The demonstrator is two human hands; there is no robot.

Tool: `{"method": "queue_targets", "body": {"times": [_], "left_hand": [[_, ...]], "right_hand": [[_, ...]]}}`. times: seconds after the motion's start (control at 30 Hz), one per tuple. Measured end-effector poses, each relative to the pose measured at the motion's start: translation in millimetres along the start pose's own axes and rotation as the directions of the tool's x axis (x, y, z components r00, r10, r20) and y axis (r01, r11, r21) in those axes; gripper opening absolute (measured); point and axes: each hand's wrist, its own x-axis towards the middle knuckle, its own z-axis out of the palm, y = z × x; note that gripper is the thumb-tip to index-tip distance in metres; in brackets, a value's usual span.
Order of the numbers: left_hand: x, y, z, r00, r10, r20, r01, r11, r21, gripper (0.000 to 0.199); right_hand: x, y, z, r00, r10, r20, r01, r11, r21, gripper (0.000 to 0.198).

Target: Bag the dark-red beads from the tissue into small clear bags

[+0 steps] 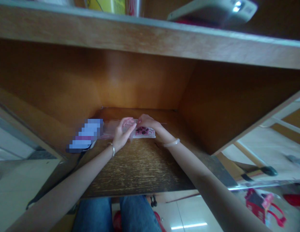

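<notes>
At the frame's centre, the left hand (122,133) and right hand (147,121) are both pinching a clear plastic bag (143,131) of dark beads, lying on a wooden desk (140,167).

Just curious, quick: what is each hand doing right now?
Left hand: fingers pinched on the clear plastic bag of dark beads.
Right hand: pinching the same bag's top edge.

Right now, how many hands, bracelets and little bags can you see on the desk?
Hands: 2, the left hand and the right hand, both at the bag
Bracelets: 2, a metal bangle and a pale bangle
Clear bags of dark red beads: 1
Total: 5
</notes>
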Motion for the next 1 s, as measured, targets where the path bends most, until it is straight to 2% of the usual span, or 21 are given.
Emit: {"method": "queue_targets", "body": {"times": [0.27, 0.7, 0.87, 1.0], "left_hand": [[-1, 6, -1, 0.998, 0.017, 0.061, -0.017, 1.0, 0.0, 0.033], [1, -6, -2, 0.999, -0.007, 0.041, 0.009, 0.998, -0.067, 0.03], [1, -3, -3, 0.999, 0.006, 0.037, -0.004, 0.999, -0.036, 0.027], [1, -2, -3, 0.999, 0.015, 0.038, -0.015, 1.0, -0.016, 0.028]], "right_hand": [[0, -4, 2, 1.0, 0.023, 0.011, -0.022, 0.997, -0.071, 0.022], [2, -5, 3, 1.0, 0.013, -0.014, -0.015, 0.995, -0.094, 0.019], [0, -4, 2, 1.0, -0.021, -0.012, 0.02, 0.996, -0.084, 0.024], [0, -3, 3, 0.999, -0.018, -0.049, 0.017, 1.0, -0.025, 0.019]]}}
